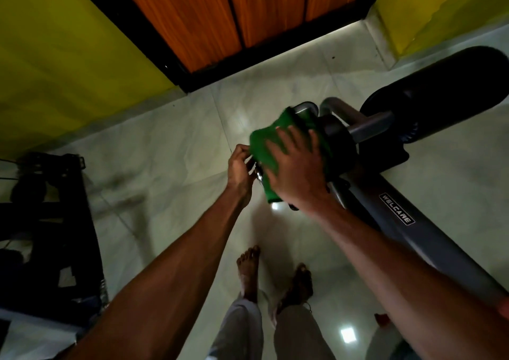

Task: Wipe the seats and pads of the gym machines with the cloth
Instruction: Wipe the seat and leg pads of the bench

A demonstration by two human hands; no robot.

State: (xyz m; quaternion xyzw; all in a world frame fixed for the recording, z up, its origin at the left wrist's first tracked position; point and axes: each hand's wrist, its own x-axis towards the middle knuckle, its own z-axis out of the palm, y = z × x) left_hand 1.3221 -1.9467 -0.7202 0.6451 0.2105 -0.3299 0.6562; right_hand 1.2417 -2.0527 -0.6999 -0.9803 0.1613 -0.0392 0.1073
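A green cloth (264,146) is draped over a black roller pad (340,142) at the end of a grey machine arm (396,208) marked WELCARE. My right hand (298,167) lies on the cloth with fingers spread and curved over it, pressing it onto the pad. My left hand (241,165) is at the pad's left end, fingers curled around the end of the pad near the cloth's edge. A second, larger black roller pad (451,84) sticks out on the far side of the arm.
Dark gym equipment (52,222) stands at the left on the pale tiled floor (165,153). A wooden door (248,9) with a black frame sits between yellow walls (55,70). My bare feet (272,274) are below the hands.
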